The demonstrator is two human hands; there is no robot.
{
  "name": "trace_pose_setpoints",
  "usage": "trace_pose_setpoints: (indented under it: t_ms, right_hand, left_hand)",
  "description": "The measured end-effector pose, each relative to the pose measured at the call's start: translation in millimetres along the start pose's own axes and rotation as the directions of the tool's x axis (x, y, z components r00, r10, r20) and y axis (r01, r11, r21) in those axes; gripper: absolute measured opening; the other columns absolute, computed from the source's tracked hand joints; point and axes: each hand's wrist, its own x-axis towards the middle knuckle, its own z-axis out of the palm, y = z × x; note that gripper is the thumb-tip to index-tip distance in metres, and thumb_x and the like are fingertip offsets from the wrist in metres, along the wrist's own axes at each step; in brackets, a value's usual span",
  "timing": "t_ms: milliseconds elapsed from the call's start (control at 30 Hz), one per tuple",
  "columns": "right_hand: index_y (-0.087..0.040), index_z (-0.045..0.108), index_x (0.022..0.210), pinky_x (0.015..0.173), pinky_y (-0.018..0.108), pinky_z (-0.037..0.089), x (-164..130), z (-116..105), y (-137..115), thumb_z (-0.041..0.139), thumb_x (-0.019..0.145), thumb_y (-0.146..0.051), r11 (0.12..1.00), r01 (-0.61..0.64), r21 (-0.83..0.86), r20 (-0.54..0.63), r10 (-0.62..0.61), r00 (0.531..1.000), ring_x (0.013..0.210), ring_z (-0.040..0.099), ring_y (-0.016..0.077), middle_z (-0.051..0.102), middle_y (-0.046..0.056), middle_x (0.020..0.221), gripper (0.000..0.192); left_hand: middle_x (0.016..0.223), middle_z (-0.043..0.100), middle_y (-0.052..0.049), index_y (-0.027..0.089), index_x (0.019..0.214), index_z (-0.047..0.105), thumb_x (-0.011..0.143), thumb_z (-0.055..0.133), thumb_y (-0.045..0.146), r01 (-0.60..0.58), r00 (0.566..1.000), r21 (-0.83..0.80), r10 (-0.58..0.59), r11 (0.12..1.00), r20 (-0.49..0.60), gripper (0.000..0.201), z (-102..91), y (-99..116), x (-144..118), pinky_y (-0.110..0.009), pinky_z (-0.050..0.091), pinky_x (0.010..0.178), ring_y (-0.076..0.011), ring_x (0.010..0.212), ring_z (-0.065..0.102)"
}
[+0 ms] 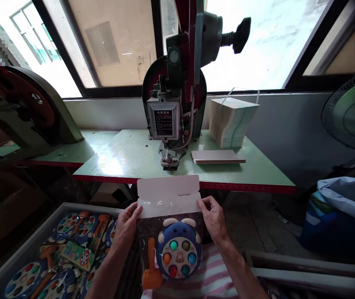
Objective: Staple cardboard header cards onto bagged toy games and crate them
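Between my hands hangs a clear plastic bag (144, 226) with a white folded header card (167, 191) across its top. My left hand (127, 222) pinches the card's left edge, and my right hand (213, 218) pinches its right edge. Inside the bag sit a round blue animal-faced toy (179, 249) with coloured buttons and an orange toy hammer (151, 270). Just beyond the card, the foot of a green stapling or sewing-type machine (169, 160) stands over the table; its exact kind I cannot tell.
The green table (127, 153) has a red front edge. On it are a short stack of cards (217, 156) and a tall stack (231, 122). A grey bin (60, 209) of bagged toys is at lower left, a blue sack (339, 216) and fan (354, 108) at right.
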Motion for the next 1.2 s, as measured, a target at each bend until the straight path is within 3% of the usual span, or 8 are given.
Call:
trace_pose_setpoints:
  t_ms: [167, 267, 400, 533, 700, 867, 1033, 1200]
  right_hand:
    - [-0.022, 0.064, 0.078, 0.063, 0.029, 0.049, 2.8, 2.4, 3.5, 0.073, 0.085, -0.056, 0.997, -0.036, 0.067, -0.017, 0.037, 0.999, 0.069, 0.061, 0.0198, 0.066, 0.002, 0.074, 0.036]
    - [-0.022, 0.064, 0.08, 0.065, 0.029, 0.05, 4.5, 4.0, 1.6, 0.081, 0.076, -0.05, 0.972, -0.106, 0.208, -0.022, 0.113, 0.993, 0.071, 0.061, 0.0194, 0.066, 0.001, 0.075, 0.033]
    - [-0.023, 0.065, 0.11, 0.067, 0.029, 0.051, 7.7, 1.6, -9.3, 0.086, 0.068, -0.038, 0.834, -0.281, 0.474, 0.16, 0.232, 0.959, 0.071, 0.064, 0.0183, 0.069, -0.001, 0.079, 0.049]
    - [-0.026, 0.062, 0.134, 0.068, 0.027, 0.051, 11.6, -4.4, -17.3, 0.085, 0.069, -0.029, 0.747, -0.383, 0.544, 0.33, 0.23, 0.916, 0.076, 0.065, 0.0172, 0.071, -0.001, 0.087, 0.069]
    - [-0.029, 0.075, 0.109, 0.065, 0.022, 0.049, 14.0, -7.5, -11.5, 0.091, 0.065, -0.025, 0.704, -0.408, 0.582, 0.336, 0.249, 0.908, 0.071, 0.062, 0.0131, 0.07, -0.004, 0.083, 0.047]
    - [-0.021, 0.074, 0.072, 0.054, 0.021, 0.042, 12.2, -9.7, -3.1, 0.087, 0.069, -0.03, 0.693, -0.468, 0.549, 0.422, 0.254, 0.87, 0.06, 0.058, 0.0123, 0.07, -0.001, 0.07, 0.015]
    - [-0.018, 0.08, 0.085, 0.064, 0.025, 0.049, 12.6, -14.9, 0.3, 0.075, 0.079, -0.035, 0.72, -0.464, 0.515, 0.466, 0.219, 0.857, 0.071, 0.064, 0.0163, 0.075, 0.004, 0.081, 0.018]
    - [-0.021, 0.08, 0.092, 0.078, 0.028, 0.051, 12.1, -12.6, -0.8, 0.08, 0.077, -0.032, 0.865, -0.32, 0.387, 0.397, 0.157, 0.904, 0.086, 0.068, 0.0196, 0.077, 0.003, 0.094, 0.019]
  left_hand:
    - [0.095, 0.081, -0.011, 0.012, 0.109, 0.078, 0.064, 0.089, 0.055, 0.017, 1.0, 0.075, -0.018, 0.997, 0.007, 0.063, 1.9, 13.3, -2.2, -0.032, 0.06, 0.067, -0.0282, 0.083, 0.076]
    - [0.106, 0.08, -0.012, 0.014, 0.113, 0.077, 0.069, 0.087, 0.052, 0.012, 0.998, 0.098, -0.019, 0.995, 0.066, 0.06, -4.6, 14.1, 0.4, -0.034, 0.062, 0.067, -0.0298, 0.091, 0.075]
    - [0.11, 0.079, -0.011, 0.016, 0.123, 0.071, 0.073, 0.086, 0.047, 0.046, 0.987, 0.092, -0.06, 0.995, 0.152, 0.061, -15.0, 12.4, 4.9, -0.034, 0.063, 0.067, -0.0293, 0.092, 0.075]
    - [0.102, 0.079, -0.009, 0.016, 0.131, 0.063, 0.071, 0.087, 0.046, 0.074, 0.989, 0.071, -0.083, 0.995, 0.121, 0.071, -16.5, 15.5, 2.8, -0.033, 0.063, 0.066, -0.0279, 0.086, 0.075]
    - [0.089, 0.078, -0.005, 0.021, 0.135, 0.058, 0.065, 0.092, 0.041, 0.079, 0.993, 0.02, -0.081, 0.997, 0.089, 0.08, -8.7, 21.4, -5.8, -0.03, 0.061, 0.06, -0.0257, 0.076, 0.074]
    - [0.075, 0.074, -0.002, 0.018, 0.096, 0.076, 0.061, 0.092, 0.041, 0.098, 0.99, -0.059, -0.091, 0.993, 0.108, 0.045, -1.4, 21.9, -11.4, -0.021, 0.053, 0.048, -0.0173, 0.059, 0.069]
    - [0.056, 0.066, -0.001, 0.016, 0.08, 0.081, 0.061, 0.091, 0.038, 0.106, 0.992, -0.069, -0.101, 0.992, 0.071, 0.031, 1.3, 20.7, -11.5, -0.016, 0.034, 0.036, -0.0131, 0.048, 0.061]
    - [0.059, 0.07, -0.001, 0.015, 0.083, 0.085, 0.059, 0.086, 0.029, 0.112, 0.991, -0.05, -0.108, 0.992, 0.079, 0.028, -3.7, 19.3, -6.6, -0.018, 0.04, 0.039, -0.0096, 0.042, 0.053]
